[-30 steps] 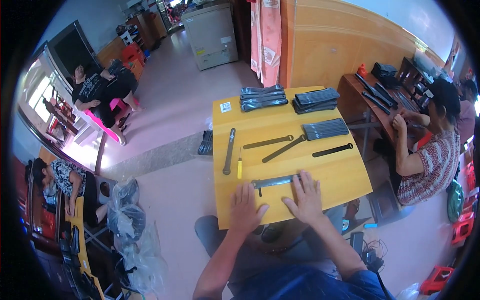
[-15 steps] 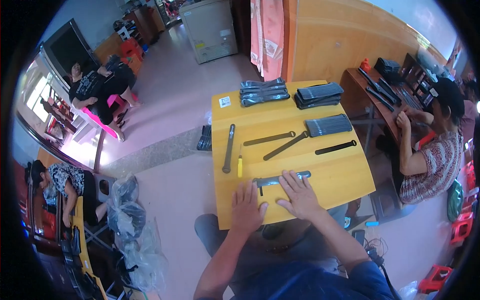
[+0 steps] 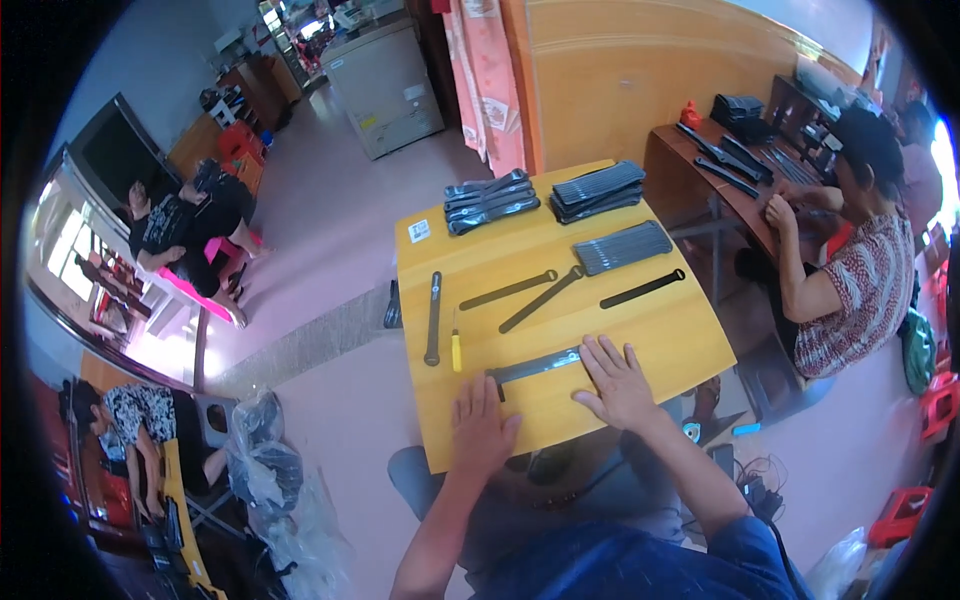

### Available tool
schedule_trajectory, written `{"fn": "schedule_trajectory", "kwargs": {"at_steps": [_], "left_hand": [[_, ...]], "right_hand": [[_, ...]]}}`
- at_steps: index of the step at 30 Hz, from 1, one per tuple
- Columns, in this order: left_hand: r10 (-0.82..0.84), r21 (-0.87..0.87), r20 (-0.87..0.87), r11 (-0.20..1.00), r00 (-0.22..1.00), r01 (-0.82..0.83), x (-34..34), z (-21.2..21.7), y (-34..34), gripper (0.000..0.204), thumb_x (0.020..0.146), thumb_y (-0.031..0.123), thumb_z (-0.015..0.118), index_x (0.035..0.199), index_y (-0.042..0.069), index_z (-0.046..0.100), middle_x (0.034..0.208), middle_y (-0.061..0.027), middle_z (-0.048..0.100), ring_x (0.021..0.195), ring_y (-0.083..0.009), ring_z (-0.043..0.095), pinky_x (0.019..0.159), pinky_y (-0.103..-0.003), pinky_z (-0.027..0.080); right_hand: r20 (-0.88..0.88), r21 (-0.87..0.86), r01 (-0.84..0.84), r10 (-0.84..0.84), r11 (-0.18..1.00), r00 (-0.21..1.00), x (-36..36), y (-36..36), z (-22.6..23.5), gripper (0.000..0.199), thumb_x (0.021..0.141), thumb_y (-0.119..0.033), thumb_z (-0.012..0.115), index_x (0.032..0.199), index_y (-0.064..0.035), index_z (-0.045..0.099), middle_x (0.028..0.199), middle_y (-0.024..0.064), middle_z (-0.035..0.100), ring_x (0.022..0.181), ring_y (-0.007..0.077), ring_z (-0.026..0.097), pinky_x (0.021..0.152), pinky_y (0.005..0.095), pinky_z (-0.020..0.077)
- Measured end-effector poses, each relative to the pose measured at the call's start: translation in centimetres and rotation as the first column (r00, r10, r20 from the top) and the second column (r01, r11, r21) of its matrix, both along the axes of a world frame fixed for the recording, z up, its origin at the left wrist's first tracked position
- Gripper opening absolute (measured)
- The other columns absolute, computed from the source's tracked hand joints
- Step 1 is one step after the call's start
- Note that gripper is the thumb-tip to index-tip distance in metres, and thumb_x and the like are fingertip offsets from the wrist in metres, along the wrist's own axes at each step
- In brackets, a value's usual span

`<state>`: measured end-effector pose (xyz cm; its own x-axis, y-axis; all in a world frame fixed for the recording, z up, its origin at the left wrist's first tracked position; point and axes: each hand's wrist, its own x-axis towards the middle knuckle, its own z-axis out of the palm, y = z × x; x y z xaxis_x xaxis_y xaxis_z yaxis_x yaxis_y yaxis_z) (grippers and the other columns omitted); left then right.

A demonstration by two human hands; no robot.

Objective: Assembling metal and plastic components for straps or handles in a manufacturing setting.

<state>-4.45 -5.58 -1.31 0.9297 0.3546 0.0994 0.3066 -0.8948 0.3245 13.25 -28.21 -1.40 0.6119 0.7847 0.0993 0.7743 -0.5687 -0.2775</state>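
On the near part of the yellow tabletop (image 3: 565,410), one dark flat strap (image 3: 540,366) lies at a slant. Left hand (image 3: 482,430): palm down, fingers extended, tips at the strap's left end; contact cannot be told. Right hand (image 3: 620,386): flat, fingers spread at the right end, which is hidden. Neither grips anything. Beyond: yellow-handled tool (image 3: 457,353), four loose straps (image 3: 508,290), three strap stacks (image 3: 623,248).
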Motion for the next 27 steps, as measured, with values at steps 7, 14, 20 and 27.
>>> {"fn": "schedule_trajectory", "kwargs": {"at_steps": [7, 14, 20, 27], "left_hand": [[-0.188, -0.022, 0.057, 0.982, 0.98, 0.19, 4.3, -0.5, -3.6, 0.082, 0.096, 0.045, 0.064, 0.157, -0.001, 0.036, 0.166, -0.0205, 0.031, 0.156, -0.0418, 0.025, 0.125, -0.061, 0.021], [-0.136, 0.133, 0.019, 0.982, 0.99, 0.133, 6.1, 1.4, -5.3, 0.076, 0.093, 0.038, 0.071, 0.151, -0.003, 0.044, 0.163, -0.0232, 0.036, 0.152, -0.0441, 0.031, 0.122, -0.061, 0.026], [-0.368, 0.037, 0.123, 0.93, 0.922, 0.366, 14.9, 2.5, -10.9, 0.075, 0.097, 0.04, 0.067, 0.152, -0.005, 0.044, 0.162, -0.0283, 0.036, 0.152, -0.0471, 0.031, 0.122, -0.059, 0.027], [-0.363, 0.004, 0.107, 0.931, 0.925, 0.365, 24.1, 0.3, -15.1, 0.078, 0.098, 0.042, 0.066, 0.153, -0.007, 0.042, 0.163, -0.0299, 0.034, 0.152, -0.0474, 0.031, 0.123, -0.057, 0.028]], "right_hand": [[-0.001, -0.019, -0.005, 0.005, 1.0, 1.0, 0.2, 0.1, -0.5, 0.087, 0.1, -0.063, 0.05, 0.163, -0.0064, 0.032, 0.173, 0.0118, 0.025, 0.16, 0.0315, 0.022, 0.126, 0.0629, 0.0167], [-0.002, 0.039, 0.218, -0.218, 0.975, 0.976, -0.1, -3.1, -1.0, 0.084, 0.1, -0.059, 0.054, 0.161, -0.0045, 0.035, 0.171, 0.0178, 0.027, 0.158, 0.0377, 0.025, 0.124, 0.0643, 0.0206], [-0.068, 0.344, 0.25, -0.242, 0.905, 0.968, -1.6, -8.4, 2.0, 0.072, 0.098, -0.039, 0.066, 0.155, -0.0023, 0.043, 0.164, 0.0216, 0.037, 0.153, 0.0409, 0.034, 0.122, 0.0614, 0.0273], [-0.137, 0.628, 0.27, -0.238, 0.73, 0.962, -3.0, -13.8, 1.7, 0.045, 0.092, -0.014, 0.072, 0.134, -0.0007, 0.061, 0.134, 0.0211, 0.065, 0.128, 0.0424, 0.06, 0.11, 0.0472, 0.048]]}}
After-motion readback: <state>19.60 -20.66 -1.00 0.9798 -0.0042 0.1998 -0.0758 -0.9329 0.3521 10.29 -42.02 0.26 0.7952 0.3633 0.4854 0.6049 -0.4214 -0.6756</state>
